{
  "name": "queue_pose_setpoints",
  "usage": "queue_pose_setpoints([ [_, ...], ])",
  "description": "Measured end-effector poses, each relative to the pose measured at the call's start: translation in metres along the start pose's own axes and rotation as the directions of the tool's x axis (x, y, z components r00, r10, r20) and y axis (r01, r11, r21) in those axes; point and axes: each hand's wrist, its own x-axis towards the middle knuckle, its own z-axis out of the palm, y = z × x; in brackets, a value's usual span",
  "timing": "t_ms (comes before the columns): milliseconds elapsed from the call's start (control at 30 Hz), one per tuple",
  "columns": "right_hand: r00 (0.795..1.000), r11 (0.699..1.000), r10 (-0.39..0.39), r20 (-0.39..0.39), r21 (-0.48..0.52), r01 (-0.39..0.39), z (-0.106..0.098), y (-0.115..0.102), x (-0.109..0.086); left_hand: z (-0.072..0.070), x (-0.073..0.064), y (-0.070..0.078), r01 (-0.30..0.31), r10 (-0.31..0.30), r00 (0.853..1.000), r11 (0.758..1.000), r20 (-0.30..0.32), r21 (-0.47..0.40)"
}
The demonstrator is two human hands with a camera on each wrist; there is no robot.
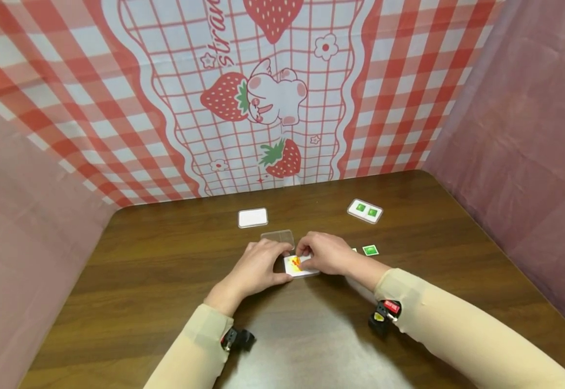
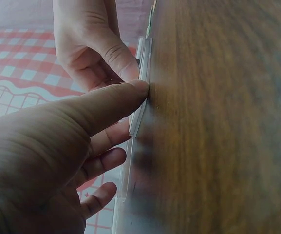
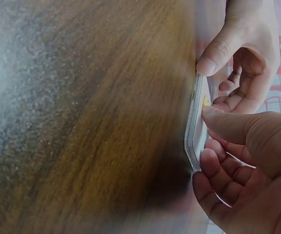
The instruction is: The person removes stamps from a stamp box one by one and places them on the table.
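A white card in a clear case [image 1: 289,273] lies on the table between the two hands. Toward its left end shows a small orange-and-yellow picture tile [image 1: 293,263]. My left hand [image 1: 258,267] grips the case by its left end, thumb on the near edge and forefinger at the far edge; its other fingers [image 2: 103,195] spread past it. At the tile, my right hand [image 1: 328,253] pinches with its thumb [image 3: 215,117] and curled fingers, which hide the card's right part. Behind the left fingertips lies an empty clear plastic case [image 1: 278,236].
Farther back are a blank white card in a case [image 1: 252,218] and a cased card with two green squares [image 1: 365,210]. A loose green tile [image 1: 370,250] lies beyond the right wrist, another partly hidden beside it. A checked strawberry cloth [image 1: 165,135] hangs behind the brown table [image 1: 141,281].
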Motion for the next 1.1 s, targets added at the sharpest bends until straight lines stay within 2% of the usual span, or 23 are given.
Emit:
queue_pose_setpoints([
  [367,1.000,0.997,-0.001,0.027,0.076,-0.001,-0.004,0.000,0.002,0.000,0.000,-0.001,0.001,-0.001,1.000,1.000,-0.001,0.005],
  [567,1.000,0.991,-0.002,0.021,0.131,-0.001,-0.005,0.002,0.001,-0.001,0.000,-0.001,-0.002,0.002,1.000,1.000,0.002,0.005],
  [633,1.000,0.990,-0.028,0.000,0.139,0.028,-0.001,0.009,0.002,-0.001,0.000,0.000,0.000,0.000,1.000,1.000,0.003,0.005],
  [800,0.999,0.988,-0.049,-0.018,0.145,0.051,0.000,0.010,0.001,-0.001,0.000,0.000,0.003,-0.003,1.000,1.000,0.006,0.005],
  [833,0.999,0.988,-0.034,-0.011,0.147,0.035,-0.004,0.004,-0.001,-0.001,0.000,0.001,0.003,-0.003,1.000,1.000,0.006,0.004],
  [1100,0.998,0.991,-0.034,-0.056,0.128,0.041,-0.003,0.003,-0.001,-0.001,0.000,0.000,0.002,-0.002,1.000,1.000,0.000,0.003],
])
